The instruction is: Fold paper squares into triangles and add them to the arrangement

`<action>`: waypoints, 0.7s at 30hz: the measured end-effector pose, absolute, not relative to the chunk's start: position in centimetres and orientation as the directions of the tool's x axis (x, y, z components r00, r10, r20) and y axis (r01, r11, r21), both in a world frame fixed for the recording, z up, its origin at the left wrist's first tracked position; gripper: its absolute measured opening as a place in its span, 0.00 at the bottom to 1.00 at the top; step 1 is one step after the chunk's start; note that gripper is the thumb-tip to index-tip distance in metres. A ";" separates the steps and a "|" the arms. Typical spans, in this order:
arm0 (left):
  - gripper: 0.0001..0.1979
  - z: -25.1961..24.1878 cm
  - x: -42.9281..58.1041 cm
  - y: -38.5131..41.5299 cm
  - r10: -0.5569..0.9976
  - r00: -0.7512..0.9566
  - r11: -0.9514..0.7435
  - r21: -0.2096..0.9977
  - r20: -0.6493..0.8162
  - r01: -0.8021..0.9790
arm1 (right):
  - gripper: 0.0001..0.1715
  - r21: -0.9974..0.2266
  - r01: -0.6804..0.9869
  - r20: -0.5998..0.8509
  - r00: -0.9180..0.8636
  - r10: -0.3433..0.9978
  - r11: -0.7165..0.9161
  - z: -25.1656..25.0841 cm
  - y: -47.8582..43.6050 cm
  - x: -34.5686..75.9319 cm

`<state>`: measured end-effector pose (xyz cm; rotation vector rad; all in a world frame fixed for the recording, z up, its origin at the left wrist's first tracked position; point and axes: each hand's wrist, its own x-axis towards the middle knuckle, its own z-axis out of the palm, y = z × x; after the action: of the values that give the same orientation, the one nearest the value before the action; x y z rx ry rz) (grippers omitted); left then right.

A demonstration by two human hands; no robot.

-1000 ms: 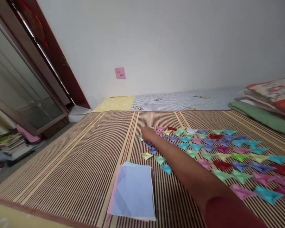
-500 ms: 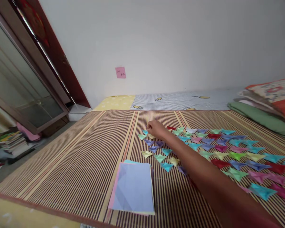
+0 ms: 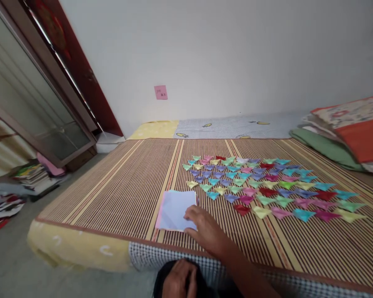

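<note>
My right hand lies at the near edge of the striped bamboo mat, fingers spread, fingertips resting on the near right corner of a small stack of pastel paper sheets. Whether it grips a sheet I cannot tell. Beyond the stack, several small folded paper pieces in many colours lie in rows across the mat. My left hand rests low in view on dark fabric, fingers loosely laid out, holding nothing.
Folded bedding and pillows are piled at the right. A pink note sticks to the white wall. A glass-fronted frame leans at the left, with stacked books on the floor below it.
My right arm has pulled back from the far left of the folded pieces to the paper stack. The view has backed away, showing the mat's near edge and my left hand.
</note>
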<state>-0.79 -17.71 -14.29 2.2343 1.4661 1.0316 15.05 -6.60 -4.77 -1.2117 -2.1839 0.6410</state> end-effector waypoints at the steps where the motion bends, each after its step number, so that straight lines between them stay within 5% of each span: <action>1: 0.13 -14.3 -0.7 -17.7 0.879 0.228 -0.450 0.569 0.419 0.689 | 0.13 -0.605 0.628 0.231 -0.450 0.863 0.489 -4.8 -6.7 14.3; 21: 0.11 -14.0 -0.3 -18.0 0.917 0.210 -0.394 0.687 0.340 0.611 | 0.24 -0.486 0.696 0.146 -0.532 0.834 0.529 -5.3 -4.9 7.5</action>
<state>-0.33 -17.97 -13.96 2.0863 1.4185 1.0248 7.47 -4.90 -5.34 -1.2611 -2.4109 0.5296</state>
